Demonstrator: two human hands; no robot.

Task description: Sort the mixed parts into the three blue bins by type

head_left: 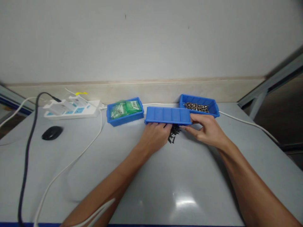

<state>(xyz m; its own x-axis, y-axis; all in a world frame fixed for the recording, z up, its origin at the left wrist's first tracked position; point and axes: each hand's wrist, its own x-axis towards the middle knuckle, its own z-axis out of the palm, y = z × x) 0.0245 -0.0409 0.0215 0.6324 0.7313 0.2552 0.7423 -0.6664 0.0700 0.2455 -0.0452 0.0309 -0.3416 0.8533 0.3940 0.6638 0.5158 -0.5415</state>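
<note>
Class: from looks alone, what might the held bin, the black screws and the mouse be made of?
Held bin: probably moulded plastic, satin finish; even blue colour, ribs continuous with the surface.
Black screws: likely metal, dark-coated; slim shanks suggest it, but the colour hides the metal.
Mouse: probably plastic, slightly glossy; smooth, rounded black shell.

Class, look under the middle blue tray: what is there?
Below the middle blue tray, dark screws show beside the left hand; how far the pile reaches underneath is covered.
</note>
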